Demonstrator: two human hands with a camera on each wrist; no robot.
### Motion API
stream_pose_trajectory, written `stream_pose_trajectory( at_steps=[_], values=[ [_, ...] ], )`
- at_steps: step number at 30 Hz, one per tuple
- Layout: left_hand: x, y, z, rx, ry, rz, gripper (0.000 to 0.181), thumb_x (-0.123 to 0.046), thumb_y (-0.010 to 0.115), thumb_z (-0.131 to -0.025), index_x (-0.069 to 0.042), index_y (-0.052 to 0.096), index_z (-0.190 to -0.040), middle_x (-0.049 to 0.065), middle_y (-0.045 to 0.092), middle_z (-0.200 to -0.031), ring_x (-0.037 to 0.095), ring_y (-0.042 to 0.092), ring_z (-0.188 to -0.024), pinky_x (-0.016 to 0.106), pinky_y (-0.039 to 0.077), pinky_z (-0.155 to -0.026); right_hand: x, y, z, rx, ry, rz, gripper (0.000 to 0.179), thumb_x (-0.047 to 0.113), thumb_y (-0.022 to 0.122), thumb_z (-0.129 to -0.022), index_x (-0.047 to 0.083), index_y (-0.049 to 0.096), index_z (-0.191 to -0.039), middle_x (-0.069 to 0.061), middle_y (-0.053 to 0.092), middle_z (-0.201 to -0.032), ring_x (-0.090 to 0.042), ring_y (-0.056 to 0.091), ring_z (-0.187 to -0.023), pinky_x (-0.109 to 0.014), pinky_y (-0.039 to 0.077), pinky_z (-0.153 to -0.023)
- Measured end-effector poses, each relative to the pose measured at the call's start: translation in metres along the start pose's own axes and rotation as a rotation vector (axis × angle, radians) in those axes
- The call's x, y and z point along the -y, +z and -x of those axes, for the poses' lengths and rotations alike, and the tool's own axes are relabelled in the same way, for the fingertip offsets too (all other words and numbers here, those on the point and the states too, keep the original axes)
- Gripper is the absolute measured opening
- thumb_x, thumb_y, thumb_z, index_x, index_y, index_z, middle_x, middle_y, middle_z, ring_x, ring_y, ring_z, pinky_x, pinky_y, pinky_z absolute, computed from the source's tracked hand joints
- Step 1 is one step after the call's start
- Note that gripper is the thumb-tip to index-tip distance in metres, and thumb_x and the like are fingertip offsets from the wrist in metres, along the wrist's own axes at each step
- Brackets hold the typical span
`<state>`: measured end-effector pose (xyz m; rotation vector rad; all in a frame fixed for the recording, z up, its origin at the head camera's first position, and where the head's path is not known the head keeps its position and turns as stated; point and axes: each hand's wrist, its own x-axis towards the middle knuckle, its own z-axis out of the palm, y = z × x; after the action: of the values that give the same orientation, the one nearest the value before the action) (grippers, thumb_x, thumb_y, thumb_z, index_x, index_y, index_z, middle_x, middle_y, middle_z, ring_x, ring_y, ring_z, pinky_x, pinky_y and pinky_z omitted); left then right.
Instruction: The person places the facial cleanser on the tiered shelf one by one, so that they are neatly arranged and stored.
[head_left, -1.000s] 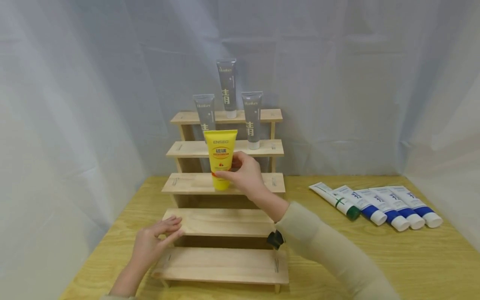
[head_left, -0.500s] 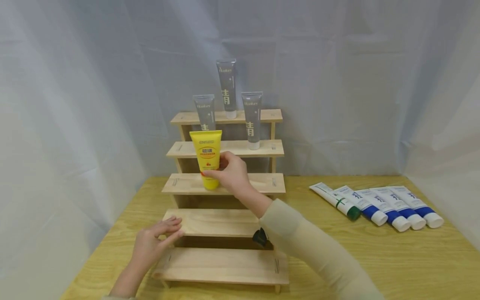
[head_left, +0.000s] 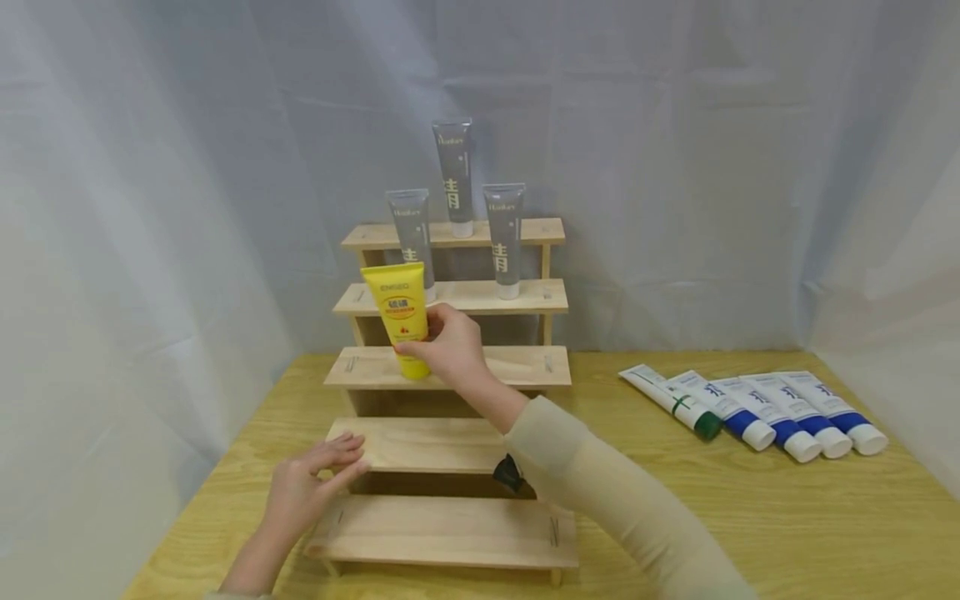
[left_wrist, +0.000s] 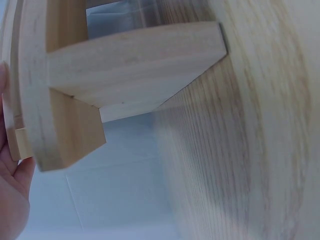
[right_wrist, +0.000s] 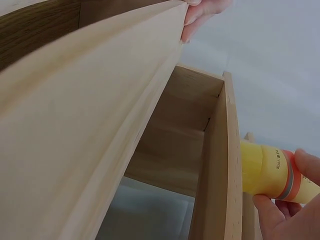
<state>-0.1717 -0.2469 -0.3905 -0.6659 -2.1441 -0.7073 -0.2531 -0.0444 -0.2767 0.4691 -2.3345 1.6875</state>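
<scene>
My right hand pinches a yellow squeeze tube near its lower end. The tube stands cap down at the left part of the middle step of a wooden tiered rack, leaning slightly left. In the right wrist view the thumb and fingers hold the yellow tube just above its cap, by the step's edge. My left hand rests with its fingers on the left end of the second step from the bottom. The left wrist view shows that hand at the rack's side.
Two grey tubes stand on the step behind, and one grey tube on the top step. On the table at right lie a white tube with a green cap and several white-and-blue tubes. A pale curtain hangs behind.
My right hand has carried the yellow tube leftward along the middle step, and the tube has tilted a little. The left hand has stayed in place.
</scene>
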Motion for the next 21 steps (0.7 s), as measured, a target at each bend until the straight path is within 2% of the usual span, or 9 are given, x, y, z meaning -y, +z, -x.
stream_pose_trajectory(
  at_steps=[6, 13, 17, 21],
  values=[
    [0.0001, 0.0003, 0.0008, 0.002, -0.008, 0.006, 0.024, -0.001, 0.08, -0.054, -0.003, 0.07, -0.076, 0.006, 0.068, -0.087, 0.023, 0.064, -0.082, 0.008, 0.047, -0.065, 0.0011, 0.0, -0.0006, -0.001, -0.003, 0.011, 0.039, 0.016, 0.078, -0.068, 0.005, 0.059, -0.099, -0.004, 0.063, -0.089, -0.013, 0.059, -0.076, -0.023, 0.051, -0.065],
    [0.0001, 0.0, 0.0005, 0.001, -0.007, 0.006, 0.024, -0.002, 0.08, -0.054, -0.004, 0.071, -0.076, 0.006, 0.068, -0.087, 0.023, 0.064, -0.082, 0.007, 0.046, -0.068, -0.0008, 0.0005, -0.0007, -0.006, -0.007, 0.016, 0.039, 0.018, 0.078, -0.068, 0.005, 0.059, -0.099, -0.004, 0.063, -0.087, -0.012, 0.058, -0.074, -0.022, 0.051, -0.063],
    [0.0002, 0.0, 0.0004, -0.004, 0.002, 0.009, 0.024, -0.001, 0.08, -0.054, -0.003, 0.07, -0.076, 0.007, 0.068, -0.087, 0.024, 0.064, -0.081, 0.008, 0.047, -0.064, -0.0005, -0.001, 0.0014, 0.0, -0.013, 0.016, 0.041, 0.019, 0.078, -0.068, 0.004, 0.059, -0.1, -0.004, 0.063, -0.088, -0.011, 0.058, -0.073, -0.02, 0.051, -0.062],
    [0.0, -0.0001, 0.0004, -0.006, -0.002, 0.007, 0.024, -0.001, 0.08, -0.054, -0.003, 0.071, -0.075, 0.006, 0.068, -0.087, 0.024, 0.064, -0.081, 0.008, 0.047, -0.065, -0.0007, -0.0046, 0.0041, 0.003, -0.026, 0.024, 0.042, 0.019, 0.077, -0.068, 0.004, 0.059, -0.103, -0.004, 0.063, -0.09, -0.014, 0.059, -0.078, -0.021, 0.051, -0.065]
  ],
)
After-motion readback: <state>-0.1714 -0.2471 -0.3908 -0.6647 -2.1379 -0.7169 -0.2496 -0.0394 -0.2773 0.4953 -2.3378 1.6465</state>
